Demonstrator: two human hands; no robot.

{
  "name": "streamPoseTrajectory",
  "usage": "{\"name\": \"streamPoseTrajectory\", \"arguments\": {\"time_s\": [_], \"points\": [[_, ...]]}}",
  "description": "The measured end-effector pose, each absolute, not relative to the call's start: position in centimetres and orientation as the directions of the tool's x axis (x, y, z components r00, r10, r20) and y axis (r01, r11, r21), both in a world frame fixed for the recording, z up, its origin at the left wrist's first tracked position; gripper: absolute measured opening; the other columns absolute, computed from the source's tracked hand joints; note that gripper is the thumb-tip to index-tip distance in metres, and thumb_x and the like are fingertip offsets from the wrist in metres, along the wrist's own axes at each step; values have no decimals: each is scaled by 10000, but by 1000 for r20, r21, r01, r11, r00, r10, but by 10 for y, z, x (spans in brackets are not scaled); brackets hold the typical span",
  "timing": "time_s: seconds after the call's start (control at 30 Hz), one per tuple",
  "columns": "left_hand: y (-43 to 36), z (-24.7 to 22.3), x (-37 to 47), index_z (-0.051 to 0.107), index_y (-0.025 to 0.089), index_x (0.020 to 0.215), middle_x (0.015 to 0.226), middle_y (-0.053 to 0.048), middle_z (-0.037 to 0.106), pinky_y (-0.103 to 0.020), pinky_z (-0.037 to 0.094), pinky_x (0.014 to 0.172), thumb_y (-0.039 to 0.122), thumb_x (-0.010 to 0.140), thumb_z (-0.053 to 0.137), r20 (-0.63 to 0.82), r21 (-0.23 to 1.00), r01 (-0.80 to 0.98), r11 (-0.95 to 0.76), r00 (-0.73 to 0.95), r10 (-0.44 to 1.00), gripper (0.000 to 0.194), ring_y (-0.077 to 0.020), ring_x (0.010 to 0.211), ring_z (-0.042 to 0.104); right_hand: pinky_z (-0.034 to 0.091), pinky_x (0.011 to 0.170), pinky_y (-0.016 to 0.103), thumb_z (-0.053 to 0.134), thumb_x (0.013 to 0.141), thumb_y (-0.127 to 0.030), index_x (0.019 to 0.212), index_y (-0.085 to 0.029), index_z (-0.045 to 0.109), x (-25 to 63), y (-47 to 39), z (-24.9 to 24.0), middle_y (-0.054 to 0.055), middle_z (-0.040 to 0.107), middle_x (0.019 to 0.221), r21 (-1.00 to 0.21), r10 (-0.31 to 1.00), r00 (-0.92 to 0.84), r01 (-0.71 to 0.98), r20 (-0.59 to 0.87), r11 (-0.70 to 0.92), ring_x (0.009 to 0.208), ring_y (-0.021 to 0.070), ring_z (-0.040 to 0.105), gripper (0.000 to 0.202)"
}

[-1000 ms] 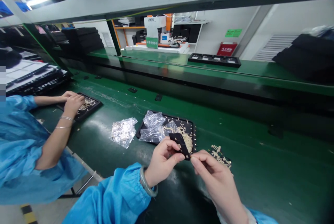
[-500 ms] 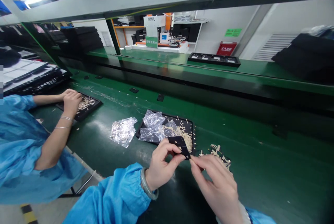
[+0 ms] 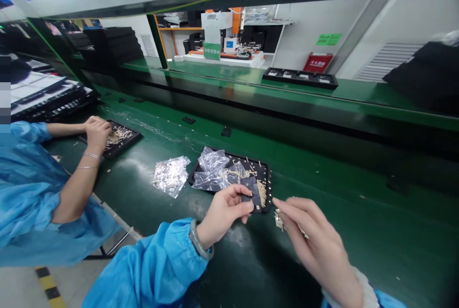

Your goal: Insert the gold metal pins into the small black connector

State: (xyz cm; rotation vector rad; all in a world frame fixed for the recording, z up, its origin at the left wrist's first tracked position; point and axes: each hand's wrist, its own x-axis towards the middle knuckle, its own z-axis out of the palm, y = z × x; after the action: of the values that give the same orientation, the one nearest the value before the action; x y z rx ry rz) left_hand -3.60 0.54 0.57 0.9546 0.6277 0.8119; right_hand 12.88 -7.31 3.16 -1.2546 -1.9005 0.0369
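My left hand (image 3: 225,210) grips a thin black plate (image 3: 255,199) with small pale spots, pinched between thumb and fingers above the near edge of a black tray (image 3: 267,167). To the right, apart from the plate, my right hand (image 3: 317,241) has its thumb and forefinger together; whatever is at the tips is too small to make out. Behind and below those fingers, partly hidden, lies a heap of small pale strips (image 3: 278,219) on the green bench. More pale strips (image 3: 262,193) and clear plastic bags (image 3: 211,174) fill the tray.
A clear bag of small parts (image 3: 170,175) lies left of the tray. Farther left, a co-worker's hands (image 3: 96,131) are over another tray of strips (image 3: 122,137). Small black pieces (image 3: 226,131) lie along the bench's back. A raised shelf (image 3: 215,76) runs behind.
My right hand has drawn away from the plate, to the right and slightly up. The plate has turned in my left hand, showing more of its face. The camera view has shifted slightly.
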Motion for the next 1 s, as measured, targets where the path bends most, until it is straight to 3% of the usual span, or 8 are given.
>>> {"name": "streamPoseTrajectory", "arguments": {"time_s": [0.1, 0.2, 0.33, 0.53, 0.67, 0.8, 1.0], "points": [[7, 4, -37, 562, 105, 898, 633, 22, 498, -164, 380, 425, 287, 639, 765, -217, 805, -304, 510, 648, 730, 376, -48, 459, 471, 451, 669, 302, 479, 907, -104, 1105, -199, 586, 132, -67, 28, 87, 536, 944, -489, 808, -217, 700, 548, 521, 835, 197, 551, 245], [5, 2, -36, 568, 99, 956, 632, 7, 501, -181, 393, 433, 440, 728, 669, -210, 790, -272, 550, 723, 658, 422, -62, 466, 486, 453, 666, 291, 529, 888, -118, 983, -198, 606, 127, -64, 24, 61, 571, 868, -559, 804, -175, 635, 568, 533, 790, 190, 562, 146], [3, 4, -34, 541, 118, 965, 673, 9, 507, -177, 374, 461, 456, 731, 655, -93, 910, -229, 346, 699, 709, 428, -44, 473, 454, 445, 626, 260, 550, 876, -140, 885, -209, 601, 118, -65, 22, 35, 583, 808, -752, 869, 9, 506, 495, 423, 729, 170, 566, 87], [6, 2, -32, 556, 124, 838, 679, 19, 491, -165, 328, 444, 285, 765, 598, -61, 985, -91, 144, 602, 796, 181, -33, 464, 413, 392, 527, 234, 604, 852, -297, 828, -222, 632, 111, -66, 13, -15, 529, 651, -989, 985, 123, 101, 117, 105, 560, 128, 494, 84], [8, 0, -35, 576, 129, 847, 689, 9, 511, -161, 349, 477, 194, 778, 548, -28, 998, -27, 55, 594, 804, 98, -44, 503, 428, 358, 514, 235, 675, 782, -393, 773, -193, 628, 108, -66, 12, -25, 515, 598, -996, 987, 148, -84, -55, -42, 509, 112, 455, 205], [9, 1, -36, 587, 132, 859, 713, 2, 537, -164, 360, 495, 174, 774, 541, -35, 999, 30, 21, 606, 795, 105, -53, 520, 434, 357, 544, 257, 673, 779, -411, 749, -172, 606, 110, -66, 16, -33, 512, 497, -987, 988, 84, -107, -130, -121, 479, 120, 454, 250], [10, 7, -37, 613, 143, 829, 758, -12, 581, -200, 405, 618, 135, 767, 529, 2, 995, 77, -63, 616, 788, 105, -104, 661, 504, 391, 559, 265, 696, 760, -400, 726, -165, 581, 115, -63, 21, -13, 571, 543, -967, 980, -21, -161, -197, -197, 498, 132, 512, 263]]}}
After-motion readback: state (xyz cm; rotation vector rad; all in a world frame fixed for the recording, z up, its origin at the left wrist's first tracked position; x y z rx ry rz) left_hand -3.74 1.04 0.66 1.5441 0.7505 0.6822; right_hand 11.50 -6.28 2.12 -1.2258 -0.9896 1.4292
